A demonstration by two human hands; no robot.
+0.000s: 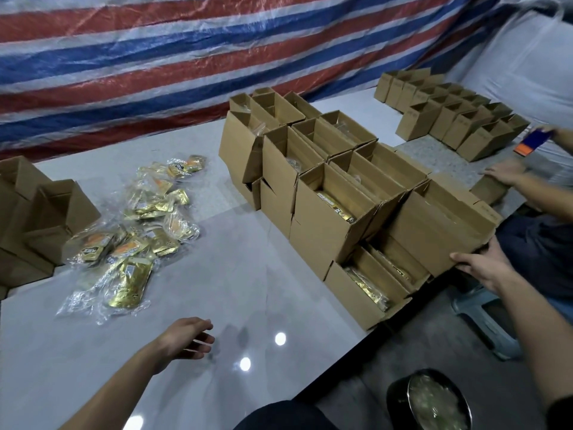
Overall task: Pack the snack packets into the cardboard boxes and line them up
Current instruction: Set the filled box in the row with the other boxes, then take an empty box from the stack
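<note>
Lining up appears to be in hand: the right grip [483,265] clasps the near end of a cardboard box [440,231] sitting atop the other boxes [328,212] on the table [248,274]. The left grip [186,336] hangs released above the table. The loose snack packets [139,225] lie well apart to the left and probably need fetching next.

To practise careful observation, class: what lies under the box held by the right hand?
Lower boxes with gold packets inside show beneath the box; their far ends are covered. The right hand holds it.

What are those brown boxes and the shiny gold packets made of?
Brown open-topped boxes: cardboard, matte, with creased folded flaps. Gold snack packets: likely foil-like film, glossy with glints, inside crinkled clear plastic wrap.
</note>
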